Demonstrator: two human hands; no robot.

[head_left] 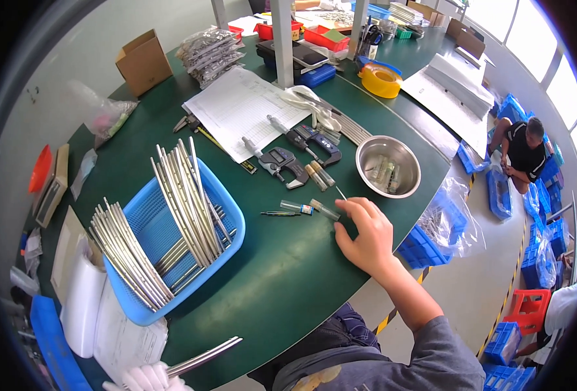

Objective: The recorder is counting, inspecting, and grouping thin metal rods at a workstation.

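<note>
At the lower left edge my left hand (146, 378), in a white glove, is closed around a few slim metal rods (205, 356). My bare right hand (368, 236) is over the green tabletop, a thin metal pin (340, 193) poking out at its fingertips. The thumb and index finger are apart, close to the end of a small clear tube (324, 209). Beside that lie another clear tube with a blue label (297, 207) and a dark slim pen-like tool (280, 214). Left of centre, a blue basket (220, 189) holds two bundles of metal rods (187, 202).
Two digital micrometers (281, 161), more small tubes (319, 174) and a steel bowl (415, 176) holding vials stand behind my right hand. Farther back are paper sheets (236, 104), a caliper (191, 124) and yellow tape (381, 79). A person (526, 150) sits among blue crates at right.
</note>
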